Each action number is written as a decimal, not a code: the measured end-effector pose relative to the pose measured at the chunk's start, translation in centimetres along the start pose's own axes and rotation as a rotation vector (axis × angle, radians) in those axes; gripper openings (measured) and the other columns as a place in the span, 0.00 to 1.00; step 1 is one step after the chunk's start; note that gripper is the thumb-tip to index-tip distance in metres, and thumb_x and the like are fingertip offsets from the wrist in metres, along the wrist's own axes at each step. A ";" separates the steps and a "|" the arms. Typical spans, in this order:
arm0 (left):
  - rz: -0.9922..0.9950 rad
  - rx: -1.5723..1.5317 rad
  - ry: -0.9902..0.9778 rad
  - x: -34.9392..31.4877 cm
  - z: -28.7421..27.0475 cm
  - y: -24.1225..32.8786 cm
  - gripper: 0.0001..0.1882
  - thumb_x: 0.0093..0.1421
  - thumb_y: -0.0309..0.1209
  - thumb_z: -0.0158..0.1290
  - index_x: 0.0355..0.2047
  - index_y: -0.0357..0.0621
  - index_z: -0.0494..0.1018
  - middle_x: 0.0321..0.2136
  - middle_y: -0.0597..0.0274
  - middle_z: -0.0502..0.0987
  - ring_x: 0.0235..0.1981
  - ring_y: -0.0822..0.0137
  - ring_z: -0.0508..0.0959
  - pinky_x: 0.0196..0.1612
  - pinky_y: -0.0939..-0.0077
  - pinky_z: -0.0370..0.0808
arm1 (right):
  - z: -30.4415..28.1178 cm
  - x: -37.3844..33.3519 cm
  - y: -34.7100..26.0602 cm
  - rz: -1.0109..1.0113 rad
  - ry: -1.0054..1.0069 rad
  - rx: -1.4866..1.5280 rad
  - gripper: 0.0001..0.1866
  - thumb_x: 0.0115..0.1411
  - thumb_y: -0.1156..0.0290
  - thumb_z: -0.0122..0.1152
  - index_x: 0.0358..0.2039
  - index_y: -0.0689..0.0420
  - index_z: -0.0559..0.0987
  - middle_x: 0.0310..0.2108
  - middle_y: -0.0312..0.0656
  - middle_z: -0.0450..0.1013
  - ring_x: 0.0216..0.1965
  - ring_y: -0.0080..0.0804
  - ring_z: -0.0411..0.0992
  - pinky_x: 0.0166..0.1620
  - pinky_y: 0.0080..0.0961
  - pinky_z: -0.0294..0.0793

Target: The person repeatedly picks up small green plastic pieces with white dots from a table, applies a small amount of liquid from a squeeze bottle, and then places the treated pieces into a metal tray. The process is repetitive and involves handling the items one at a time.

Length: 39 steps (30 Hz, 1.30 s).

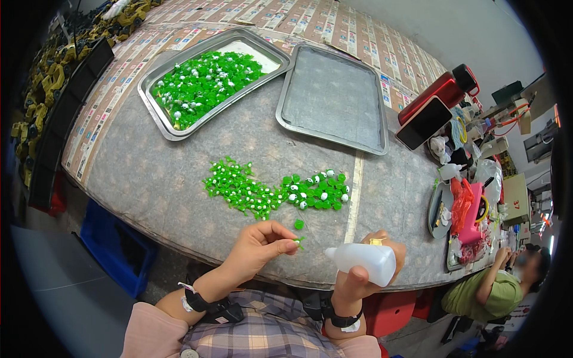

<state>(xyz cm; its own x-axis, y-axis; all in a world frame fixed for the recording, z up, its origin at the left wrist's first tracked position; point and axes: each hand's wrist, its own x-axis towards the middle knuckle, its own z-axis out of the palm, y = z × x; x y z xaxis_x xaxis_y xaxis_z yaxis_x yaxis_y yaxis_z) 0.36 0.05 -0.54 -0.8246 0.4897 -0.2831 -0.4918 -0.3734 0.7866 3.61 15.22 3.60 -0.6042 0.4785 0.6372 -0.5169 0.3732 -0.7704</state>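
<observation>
Between thumb and forefinger, my left hand (262,246) pinches a small green plastic piece (299,243) with a white tip. My right hand (382,262) is wrapped round a translucent white squeeze bottle (364,261), tilted so its nozzle points left toward that piece. Just beyond my left fingertips lies a single green cap-like piece (298,224). A pile of small green pieces with white tips (242,188) spreads on the grey table cover. To its right sits a cluster of round green pieces with white balls (314,191), the balls marked with dark spots.
A metal tray of green and white pieces (209,83) stands at the far left, beside a bare metal tray (334,98). At right are a red flask (439,89), a phone (424,122) and cluttered supplies. A blue bin (110,250) is at lower left; a person in green (489,292) sits at right.
</observation>
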 end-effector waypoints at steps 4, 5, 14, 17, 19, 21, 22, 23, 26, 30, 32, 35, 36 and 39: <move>0.051 0.059 0.010 -0.1 0.0 0.1 0.04 0.47 0.21 0.51 0.26 0.38 0.68 0.25 0.61 0.72 0.27 0.72 0.73 0.33 0.81 0.71 | -0.2 0.0 0.3 -0.044 -0.060 -0.015 0.27 0.37 0.52 0.64 0.27 0.59 0.64 0.20 0.35 0.60 0.18 0.28 0.58 0.22 0.22 0.57; 0.058 0.066 0.010 -0.1 0.0 0.0 0.05 0.47 0.21 0.51 0.26 0.38 0.68 0.25 0.61 0.72 0.27 0.72 0.73 0.33 0.81 0.71 | -0.2 0.0 0.4 -0.054 -0.068 -0.025 0.27 0.37 0.52 0.64 0.27 0.59 0.64 0.20 0.35 0.61 0.18 0.27 0.58 0.22 0.22 0.57; 0.088 0.040 0.024 -0.3 0.1 0.0 0.05 0.48 0.22 0.51 0.28 0.38 0.70 0.24 0.65 0.72 0.27 0.78 0.72 0.30 0.88 0.68 | -0.2 -0.1 0.2 -0.065 -0.137 -0.133 0.28 0.38 0.51 0.63 0.29 0.60 0.64 0.22 0.37 0.62 0.19 0.28 0.60 0.24 0.23 0.59; 0.090 0.044 0.028 -0.2 0.1 0.0 0.05 0.48 0.22 0.51 0.28 0.38 0.69 0.25 0.64 0.72 0.27 0.77 0.72 0.31 0.87 0.68 | -0.3 -0.2 0.7 -0.043 0.175 -0.076 0.29 0.39 0.52 0.63 0.31 0.61 0.64 0.23 0.38 0.62 0.22 0.26 0.61 0.26 0.23 0.62; 0.131 0.047 0.054 -0.3 -0.4 0.0 0.06 0.48 0.21 0.51 0.28 0.38 0.69 0.25 0.64 0.72 0.27 0.77 0.72 0.31 0.86 0.68 | -1.1 1.4 0.6 0.056 0.162 -0.134 0.24 0.44 0.55 0.58 0.30 0.61 0.64 0.25 0.38 0.61 0.25 0.25 0.61 0.29 0.21 0.63; 0.132 0.031 0.105 -0.1 -0.7 0.1 0.05 0.46 0.20 0.51 0.26 0.38 0.68 0.25 0.61 0.72 0.25 0.73 0.72 0.30 0.82 0.70 | -3.0 3.1 1.2 0.168 0.158 -0.176 0.20 0.46 0.61 0.57 0.32 0.62 0.63 0.26 0.38 0.62 0.28 0.24 0.62 0.32 0.19 0.64; 0.132 0.027 0.130 0.0 -0.7 0.3 0.05 0.46 0.19 0.51 0.25 0.38 0.68 0.24 0.60 0.72 0.25 0.72 0.73 0.30 0.80 0.71 | -4.2 3.7 2.1 0.237 0.160 -0.178 0.19 0.46 0.65 0.57 0.34 0.63 0.63 0.26 0.38 0.63 0.28 0.23 0.63 0.32 0.19 0.64; 0.149 0.018 0.138 0.0 -0.9 0.3 0.05 0.46 0.19 0.51 0.25 0.39 0.68 0.24 0.61 0.72 0.25 0.72 0.73 0.30 0.80 0.71 | -5.2 4.2 3.1 0.309 0.157 -0.171 0.19 0.46 0.70 0.58 0.36 0.64 0.63 0.27 0.38 0.64 0.28 0.22 0.63 0.33 0.18 0.65; 0.168 -0.004 0.145 0.1 -1.3 0.5 0.05 0.47 0.20 0.51 0.27 0.39 0.69 0.25 0.62 0.72 0.26 0.74 0.72 0.32 0.83 0.69 | -7.7 5.3 5.3 0.340 0.113 -0.280 0.17 0.48 0.77 0.53 0.39 0.65 0.63 0.32 0.41 0.65 0.32 0.22 0.65 0.36 0.17 0.64; 0.185 -0.005 0.157 0.3 -1.0 1.0 0.06 0.46 0.20 0.51 0.27 0.39 0.69 0.24 0.62 0.72 0.25 0.73 0.72 0.31 0.82 0.70 | -12.2 4.8 8.4 0.477 0.033 -0.279 0.19 0.47 0.78 0.53 0.41 0.65 0.63 0.38 0.44 0.66 0.36 0.23 0.65 0.38 0.17 0.63; 0.183 0.020 0.178 0.4 -1.1 1.1 0.06 0.46 0.19 0.51 0.26 0.38 0.68 0.23 0.60 0.72 0.24 0.71 0.73 0.30 0.80 0.71 | -13.2 4.2 9.3 0.499 0.014 -0.279 0.19 0.47 0.78 0.54 0.41 0.65 0.63 0.39 0.44 0.65 0.37 0.26 0.65 0.40 0.19 0.63; 0.186 0.030 0.178 0.4 -1.1 1.1 0.05 0.46 0.19 0.51 0.26 0.37 0.69 0.23 0.60 0.72 0.24 0.71 0.73 0.30 0.80 0.71 | -12.3 3.9 8.2 0.172 0.117 -0.787 0.19 0.46 0.78 0.55 0.40 0.65 0.64 0.39 0.44 0.66 0.39 0.29 0.64 0.41 0.21 0.62; 0.180 0.020 0.171 0.5 -1.2 1.1 0.05 0.46 0.19 0.51 0.26 0.37 0.69 0.23 0.60 0.72 0.24 0.71 0.73 0.30 0.81 0.71 | -11.5 4.1 7.0 -0.011 0.174 -1.029 0.19 0.45 0.78 0.56 0.39 0.64 0.64 0.39 0.43 0.66 0.39 0.31 0.64 0.42 0.22 0.61; 0.174 -0.017 0.154 0.4 -1.8 0.8 0.05 0.46 0.19 0.50 0.26 0.38 0.69 0.23 0.61 0.72 0.25 0.72 0.73 0.30 0.81 0.71 | -7.6 4.4 2.6 -0.047 0.222 -0.894 0.15 0.44 0.78 0.56 0.35 0.64 0.68 0.35 0.42 0.67 0.35 0.30 0.64 0.38 0.24 0.61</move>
<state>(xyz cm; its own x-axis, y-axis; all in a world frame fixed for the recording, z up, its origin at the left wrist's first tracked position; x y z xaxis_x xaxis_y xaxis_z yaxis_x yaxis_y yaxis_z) -0.87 -1.51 -0.97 -0.9296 0.2915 -0.2258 -0.3424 -0.4555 0.8217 4.22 24.28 4.27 -0.4166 0.5541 0.7207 0.1787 0.8272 -0.5327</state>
